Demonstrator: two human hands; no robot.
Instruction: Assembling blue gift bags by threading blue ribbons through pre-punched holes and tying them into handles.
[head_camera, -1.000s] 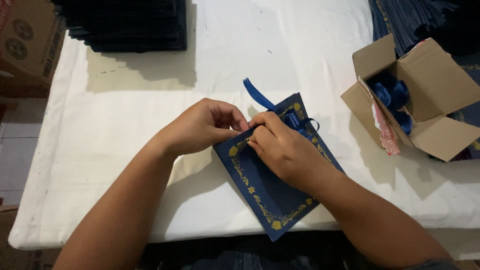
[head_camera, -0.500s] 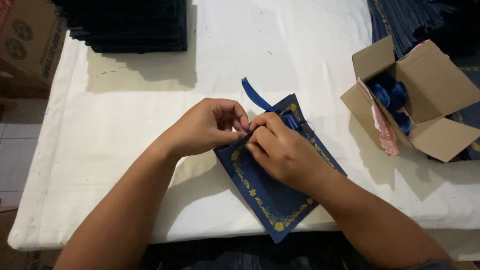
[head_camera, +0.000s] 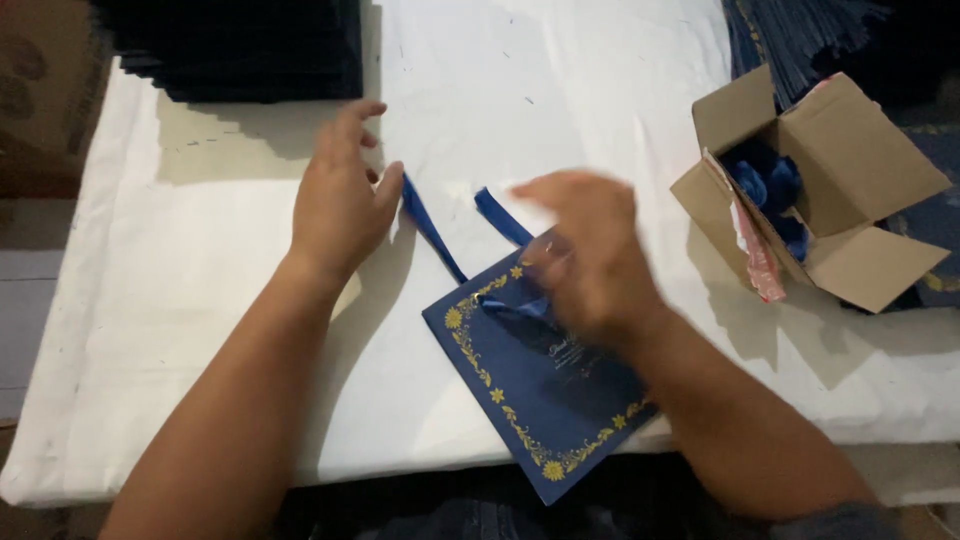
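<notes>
Two hands work over a white-covered worktop (head_camera: 560, 90), and we see them spread apart, one to each side of a dark blue card (head_camera: 540, 390) with a gold floral border. Our left hand (head_camera: 340, 205) is open, fingers fanned and lifted, its thumb side touching the end of one blue ribbon (head_camera: 432, 228) tail that runs diagonally down to the card's upper corner. We judge the ribbon lies stretched out this way because the hand draws it straight along the cloth. Our right hand (head_camera: 590, 255) is blurred with motion above the card's upper edge; it looks loosely open, but we cannot tell whether it pinches anything. A second ribbon tail (head_camera: 500, 215) sticks out just beside it, and what seems a clear wrapper glints under the fingers.

The card lies tilted on the near edge of the worktop, its lower corner overhanging towards us, probably so that it sits close under the hands. At the right stands an open cardboard box (head_camera: 850, 210) with more blue ribbon pieces (head_camera: 765, 185) inside, flaps folded back so its contents are easy to reach. At the far left corner rests a stack of dark blue cards (head_camera: 240, 45), well apart from the one in hand. More blue material (head_camera: 790, 30) lies beyond the box.
</notes>
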